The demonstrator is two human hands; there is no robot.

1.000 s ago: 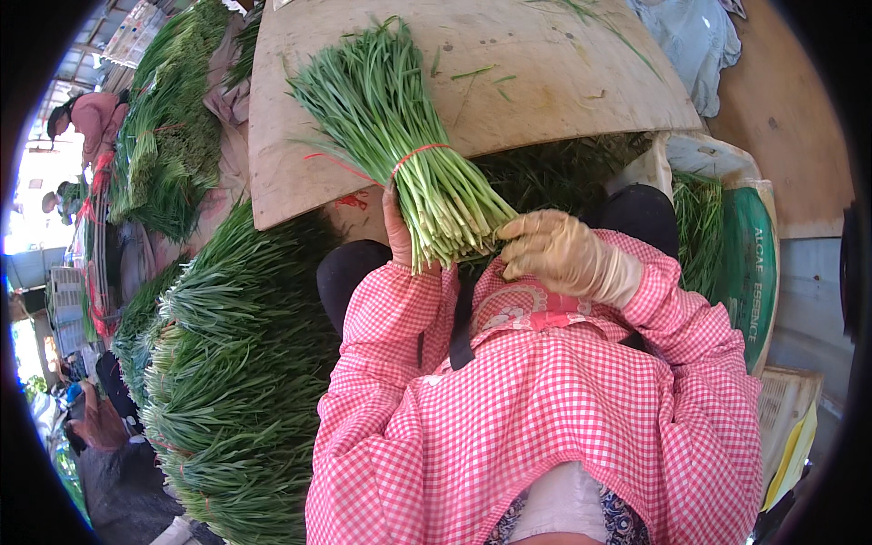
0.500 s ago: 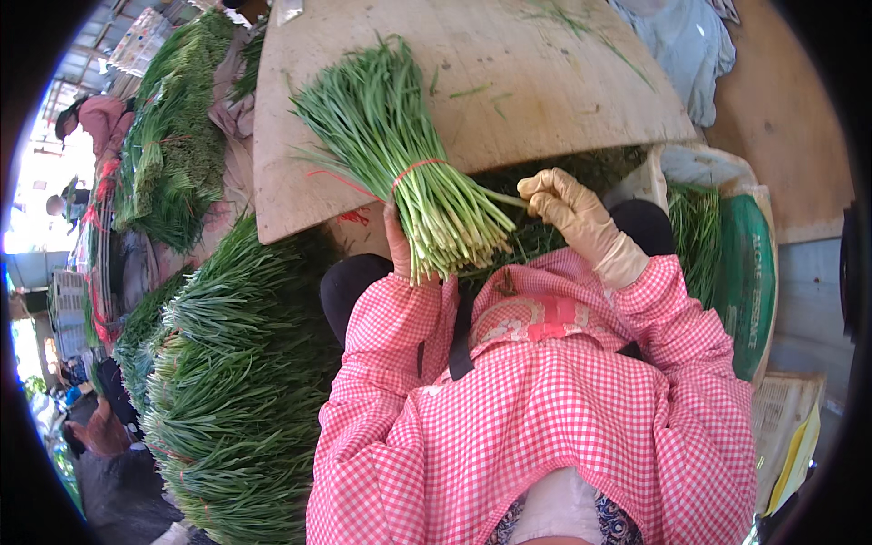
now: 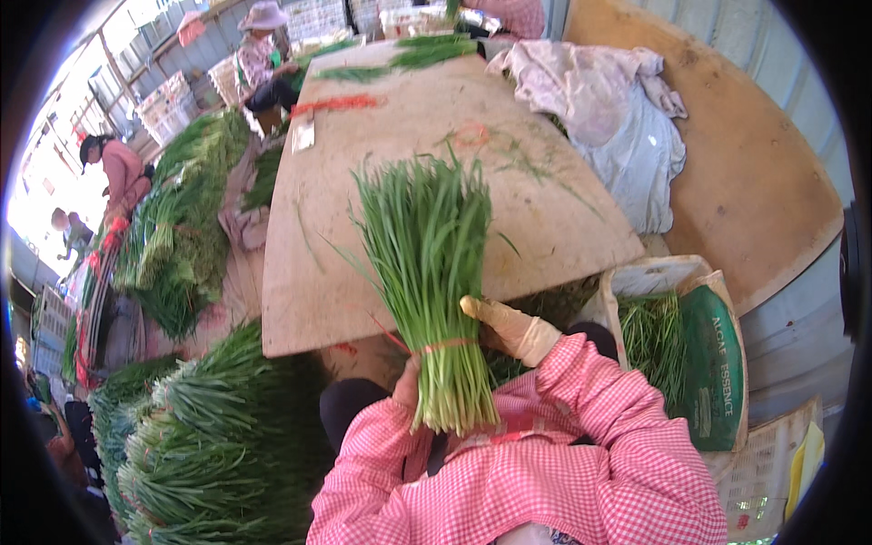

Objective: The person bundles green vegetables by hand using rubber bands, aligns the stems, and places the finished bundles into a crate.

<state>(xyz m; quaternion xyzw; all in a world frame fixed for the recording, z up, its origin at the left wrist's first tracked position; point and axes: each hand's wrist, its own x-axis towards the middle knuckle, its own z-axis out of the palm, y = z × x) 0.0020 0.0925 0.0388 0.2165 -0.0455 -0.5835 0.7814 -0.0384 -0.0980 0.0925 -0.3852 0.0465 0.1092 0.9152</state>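
Note:
A thick bunch of garlic chives (image 3: 427,245) stands in front of me, green leaves pointing away and pale cut stems toward my lap. A red band (image 3: 443,346) circles it near the stem end. My bare left hand (image 3: 407,385) grips the stems from the left, just below the band; most of its fingers are hidden behind them. On the other side, my right hand (image 3: 515,332), in a tan glove, holds the bunch above the band. Its thumb lies along the leaves, and its other fingers are out of sight behind them.
A wooden board (image 3: 309,272) lies ahead with scattered leaves and red bands (image 3: 341,103). Heaped chive bunches (image 3: 227,436) are at left. At right stands a white crate (image 3: 668,272) with loose greens, near draped cloths (image 3: 599,100). Other people (image 3: 123,173) sit farther off.
The bunch has turned from leaning left to nearly upright. My right hand has moved from the stem tips, where it pinched a stalk, to the bunch's side. The view has tilted up.

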